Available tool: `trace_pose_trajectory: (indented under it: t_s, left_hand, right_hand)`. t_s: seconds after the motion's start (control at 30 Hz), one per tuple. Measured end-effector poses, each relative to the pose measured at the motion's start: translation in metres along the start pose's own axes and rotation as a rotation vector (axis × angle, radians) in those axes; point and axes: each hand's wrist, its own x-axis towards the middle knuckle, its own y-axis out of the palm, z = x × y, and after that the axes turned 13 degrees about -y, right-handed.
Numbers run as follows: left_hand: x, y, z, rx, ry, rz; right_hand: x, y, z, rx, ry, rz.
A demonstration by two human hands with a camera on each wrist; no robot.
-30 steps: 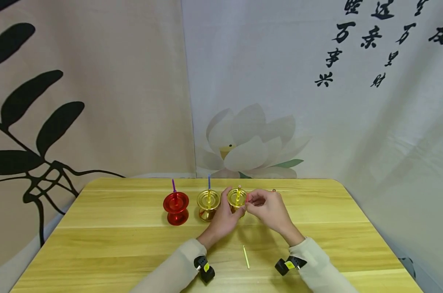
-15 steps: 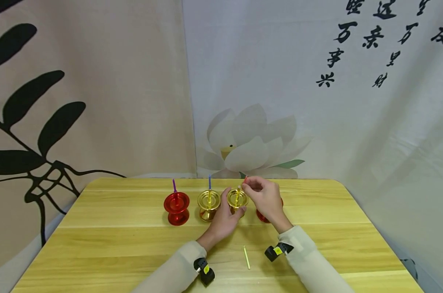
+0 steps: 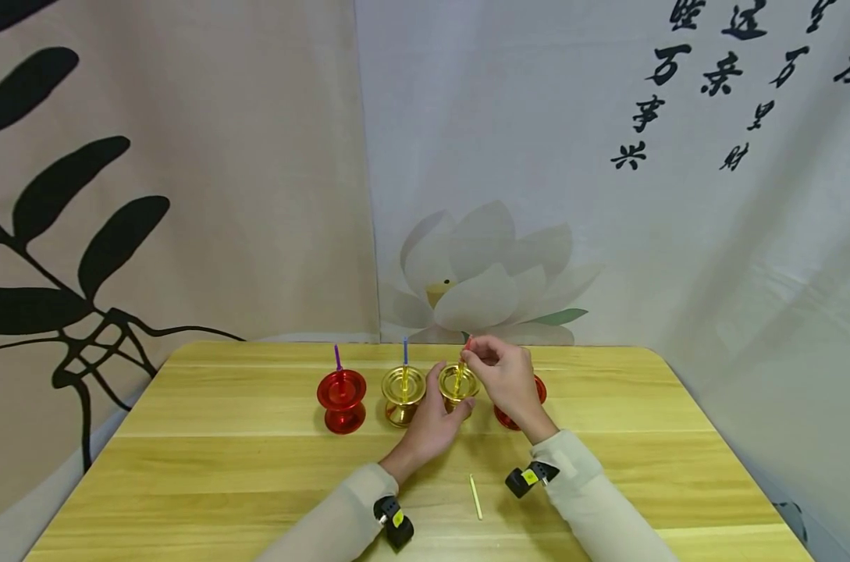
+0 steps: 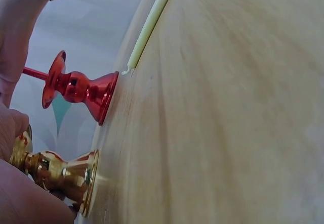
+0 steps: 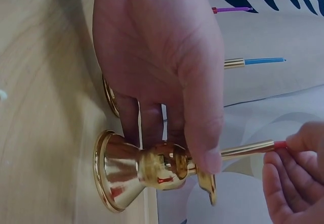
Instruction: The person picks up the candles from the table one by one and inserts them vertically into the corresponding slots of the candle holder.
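Observation:
My left hand (image 3: pixel 428 429) grips a gold candlestick (image 5: pixel 164 166) around its stem, steadying it upright on the table. At the top of its thin gold tube (image 5: pixel 248 149), my right hand (image 3: pixel 507 378) pinches a small red candle (image 5: pixel 280 144). In the right wrist view the candle's lower end meets the tube's mouth, and the rest is hidden by the fingers. Behind the right hand stands a red candlestick (image 4: pixel 76 86), partly covered in the head view. A pale yellow-green candle (image 3: pixel 475 497) lies on the table between the forearms.
Left of my hands stand another gold candlestick (image 3: pixel 403 386) with a blue candle (image 3: pixel 406 351) and a red candlestick (image 3: pixel 342 394) with a purple candle (image 3: pixel 338 358). All are near the back of the wooden table (image 3: pixel 207 468), before a printed curtain (image 3: pixel 270 195).
My right hand has risen from beside the gold candlestick's dish, bringing the red candle over the tube and then down to its mouth. My left hand has kept its grip.

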Motion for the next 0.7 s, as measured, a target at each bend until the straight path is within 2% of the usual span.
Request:
trace_pose_trajectory:
  t_s: [0.4, 0.7]
  left_hand:
    - [0.0021, 0.0009, 0.0056, 0.028, 0.045, -0.033]
    - [0.0011, 0.0005, -0.0014, -0.001, -0.006, -0.011]
  right_hand:
    - [0.0013, -0.0001, 0.0020, -0.047, -0.041, 0.014]
    - [0.0013, -0.0001, -0.0019, -0.066, -0.080, 0.033]
